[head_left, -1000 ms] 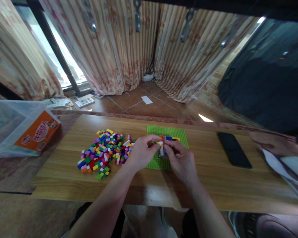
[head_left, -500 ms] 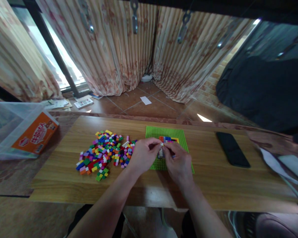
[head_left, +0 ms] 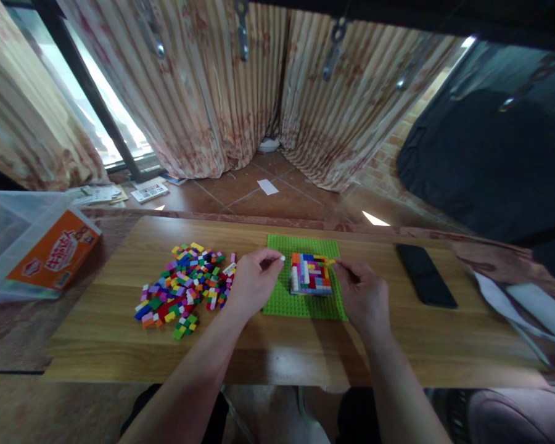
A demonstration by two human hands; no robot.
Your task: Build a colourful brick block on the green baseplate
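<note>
My left hand (head_left: 255, 279) pinches a small white toy brick (head_left: 282, 258) between thumb and forefinger, over the left part of a green studded baseplate (head_left: 277, 305). On that plate stands a low block of many-coloured bricks (head_left: 311, 275), roughly square, with walls and gaps inside. My right hand (head_left: 364, 295) is at the plate's right side, its fingertips closed on a small yellow-orange brick (head_left: 332, 261) by the block's upper right corner. Whether that brick touches the block I cannot tell. A heap of loose bricks (head_left: 185, 283) lies left of my left hand.
A wooden table (head_left: 120, 345) carries everything. On its right lies a black phone (head_left: 425, 275), with white paper (head_left: 499, 302) farther right. A clear plastic bin (head_left: 18, 216) with an orange label sits at the far left. Striped curtains (head_left: 231, 92) hang beyond.
My hands have moved apart from where they met over the block. The left went left with the white brick, the right went right with the yellow-orange one. The block now shows fully.
</note>
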